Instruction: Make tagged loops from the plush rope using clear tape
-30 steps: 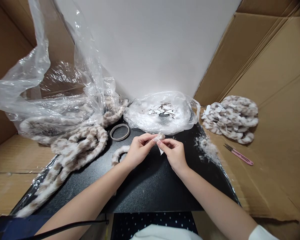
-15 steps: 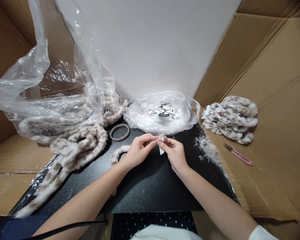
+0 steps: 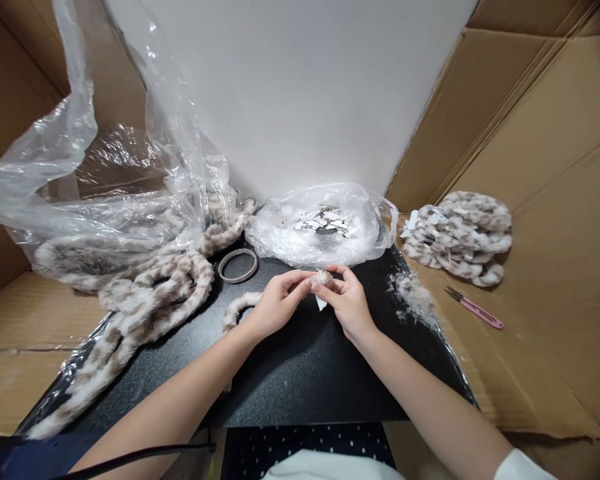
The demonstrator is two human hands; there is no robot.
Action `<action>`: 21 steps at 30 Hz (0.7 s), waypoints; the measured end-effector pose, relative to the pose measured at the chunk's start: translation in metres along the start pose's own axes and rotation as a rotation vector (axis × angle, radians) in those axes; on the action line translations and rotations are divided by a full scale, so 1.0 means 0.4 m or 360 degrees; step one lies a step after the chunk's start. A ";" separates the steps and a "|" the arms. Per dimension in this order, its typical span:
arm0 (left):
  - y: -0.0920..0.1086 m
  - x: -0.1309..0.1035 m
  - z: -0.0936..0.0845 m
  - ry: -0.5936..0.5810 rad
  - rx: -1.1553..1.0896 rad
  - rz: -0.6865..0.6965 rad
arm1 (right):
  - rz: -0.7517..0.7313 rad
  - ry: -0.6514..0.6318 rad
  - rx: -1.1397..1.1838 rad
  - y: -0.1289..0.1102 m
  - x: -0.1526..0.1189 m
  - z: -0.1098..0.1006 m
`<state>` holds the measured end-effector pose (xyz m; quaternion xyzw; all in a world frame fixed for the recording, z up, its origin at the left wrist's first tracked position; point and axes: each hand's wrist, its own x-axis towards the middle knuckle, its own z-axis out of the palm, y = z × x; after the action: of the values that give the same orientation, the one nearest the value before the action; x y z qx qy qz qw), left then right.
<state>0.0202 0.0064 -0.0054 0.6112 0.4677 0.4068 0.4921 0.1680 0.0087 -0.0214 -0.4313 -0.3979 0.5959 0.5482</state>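
Over the black table, my left hand [image 3: 280,300] pinches the end of a furry strip [image 3: 323,277] between thumb and fingers. My right hand [image 3: 351,305] grips the same tufted end from the other side, its thumb on the fur and its index finger raised behind. A white paper-like tag [image 3: 321,303] hangs below the fur between the hands. Behind my left forearm, a curved length of brown-and-white furry strip [image 3: 236,310] lies on the table; whether it joins the held end is hidden.
A tape-like ring [image 3: 238,265] lies left of a clear plastic bag [image 3: 280,233] holding white scraps. Furry strips [image 3: 155,293] heap at left, partly under plastic [image 3: 125,213]. At right are loose fluff [image 3: 413,297], a furry bundle [image 3: 465,237] and pink thread snips [image 3: 475,310]. Cardboard walls [image 3: 545,200] flank the table.
My right index finger has lifted off the furry end, and more of the tuft shows. Both hands stay in about the same place.
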 end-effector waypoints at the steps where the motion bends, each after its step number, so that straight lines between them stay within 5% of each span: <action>1: 0.002 -0.001 0.000 -0.0016 -0.0021 -0.0014 | -0.0006 -0.0013 -0.0027 0.000 0.001 -0.001; 8: -0.001 0.005 -0.007 -0.0089 -0.0409 -0.0297 | -0.0159 -0.0158 -0.0136 0.000 0.001 -0.011; 15: -0.008 0.016 -0.016 -0.0081 -0.0678 -0.0454 | -0.0962 -0.0005 -0.0447 -0.020 0.008 -0.033; 21: -0.003 0.008 -0.007 -0.0178 -0.0677 -0.0481 | -0.1102 0.0063 -0.0734 0.005 0.010 -0.031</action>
<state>0.0180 0.0102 -0.0059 0.4387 0.4297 0.3834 0.6899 0.1791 0.0123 -0.0276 -0.3950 -0.6319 0.2631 0.6128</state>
